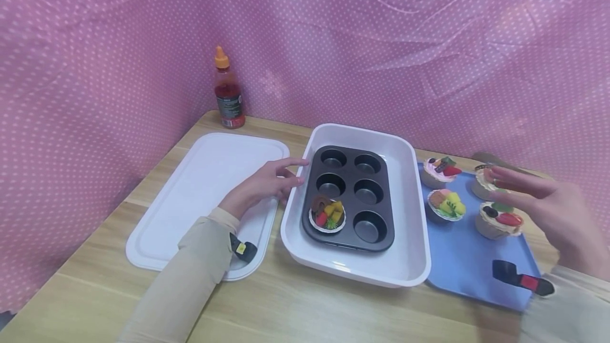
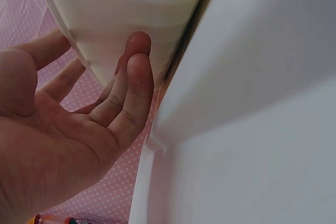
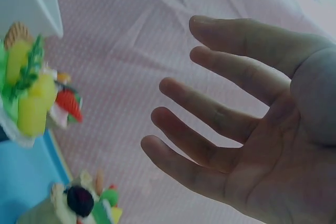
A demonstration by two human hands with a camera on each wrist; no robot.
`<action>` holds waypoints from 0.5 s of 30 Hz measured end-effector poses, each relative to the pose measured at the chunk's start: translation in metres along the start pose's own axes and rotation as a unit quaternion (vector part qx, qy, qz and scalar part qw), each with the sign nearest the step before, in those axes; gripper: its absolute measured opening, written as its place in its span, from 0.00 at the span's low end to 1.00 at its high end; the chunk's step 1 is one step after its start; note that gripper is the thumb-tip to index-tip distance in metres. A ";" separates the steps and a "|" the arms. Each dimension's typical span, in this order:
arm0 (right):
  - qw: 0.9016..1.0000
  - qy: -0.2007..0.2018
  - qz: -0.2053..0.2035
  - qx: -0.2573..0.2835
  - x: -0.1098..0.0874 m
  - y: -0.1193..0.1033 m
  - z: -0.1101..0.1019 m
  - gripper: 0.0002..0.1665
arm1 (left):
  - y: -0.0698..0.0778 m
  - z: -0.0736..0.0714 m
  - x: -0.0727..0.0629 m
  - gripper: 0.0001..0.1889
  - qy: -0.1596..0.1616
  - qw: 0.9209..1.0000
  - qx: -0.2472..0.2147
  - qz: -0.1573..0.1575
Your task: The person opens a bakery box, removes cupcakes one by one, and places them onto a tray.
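Observation:
My left hand (image 1: pixel 262 184) is at the left side of a deep white rectangular tub (image 1: pixel 405 226), fingers loosely bent and touching its rim and outer wall. Inside the tub lies a dark muffin tin (image 1: pixel 350 200); a fruit-topped tart (image 1: pixel 328 218) fills its near-left cup, and the other cups are bare. My right hand (image 1: pixel 562 210) hovers above the right side of a blue tray (image 1: pixel 462 263), fingers spread and holding nothing. On that tray stand several fruit-topped tarts, including a yellow-topped one (image 1: pixel 448 206) and a strawberry-topped one (image 1: pixel 499 221) nearest the hand.
A flat white board (image 1: pixel 205 184) lies left of the tub, beneath my left forearm. At the back left corner stands a red sauce bottle (image 1: pixel 230 97) with an orange cap. Pink dotted cloth (image 1: pixel 357 41) hangs behind the wooden table (image 1: pixel 267 306).

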State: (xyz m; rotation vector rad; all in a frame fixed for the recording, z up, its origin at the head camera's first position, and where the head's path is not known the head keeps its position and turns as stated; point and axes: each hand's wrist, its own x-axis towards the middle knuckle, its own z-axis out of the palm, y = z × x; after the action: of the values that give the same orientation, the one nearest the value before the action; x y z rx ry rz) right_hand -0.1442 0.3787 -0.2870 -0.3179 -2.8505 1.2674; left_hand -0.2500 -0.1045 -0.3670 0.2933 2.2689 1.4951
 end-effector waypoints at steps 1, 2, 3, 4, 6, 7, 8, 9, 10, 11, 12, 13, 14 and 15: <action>1.000 0.000 -0.003 -0.005 0.000 -0.003 0.001 0.40 | 0.000 0.000 0.000 0.28 0.000 1.000 0.000 0.001; 1.000 0.001 -0.006 -0.009 0.000 -0.006 0.001 0.40 | 0.000 0.000 0.000 0.28 -0.001 1.000 0.001 0.002; 1.000 0.004 -0.008 -0.009 -0.001 -0.008 0.002 0.40 | 0.000 0.000 0.000 0.28 -0.001 1.000 0.002 0.003; 1.000 0.009 -0.016 -0.012 -0.001 -0.010 0.003 0.40 | 0.000 0.000 0.000 0.28 -0.001 1.000 0.003 0.004; 0.999 0.023 -0.024 -0.006 -0.003 -0.013 0.004 0.40 | -0.001 0.001 0.000 0.28 0.000 1.000 0.005 0.003; 0.999 0.029 -0.029 -0.004 -0.003 -0.014 0.004 0.40 | 0.000 0.000 0.000 0.28 0.001 1.000 0.006 0.003; 0.999 0.036 -0.033 -0.005 -0.005 -0.016 0.005 0.39 | 0.000 0.000 0.000 0.28 0.001 1.000 0.006 0.003; 0.998 0.041 -0.036 -0.003 -0.006 -0.018 0.005 0.39 | 0.000 0.000 0.000 0.28 0.002 1.000 0.007 0.003; 0.998 0.044 -0.038 -0.002 -0.008 -0.020 0.005 0.39 | 0.000 0.000 0.000 0.28 0.003 1.000 0.006 0.002; 0.998 0.044 -0.037 0.003 -0.009 -0.022 0.005 0.39 | 0.000 0.000 0.000 0.28 0.003 1.000 0.006 0.002; 0.998 0.044 -0.036 0.005 -0.011 -0.025 0.005 0.39 | 0.000 0.000 0.000 0.28 0.002 1.000 0.006 0.002; 0.998 0.044 -0.037 0.005 -0.013 -0.027 0.005 0.39 | 0.001 0.000 -0.001 0.28 0.003 1.000 0.005 0.001; 0.998 0.044 -0.037 0.004 -0.014 -0.030 0.005 0.40 | 0.001 0.000 0.000 0.27 0.004 1.000 0.005 0.001; 0.999 0.042 -0.034 0.006 -0.015 -0.032 0.005 0.40 | 0.001 0.000 -0.001 0.27 0.004 1.000 0.006 0.001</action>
State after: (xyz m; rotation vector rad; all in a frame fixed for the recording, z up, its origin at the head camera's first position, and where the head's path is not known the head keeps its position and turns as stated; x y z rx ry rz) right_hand -0.1357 0.3509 -0.2658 -0.2650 -2.7586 1.2280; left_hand -0.2494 -0.1043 -0.3663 0.2927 2.2851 1.4872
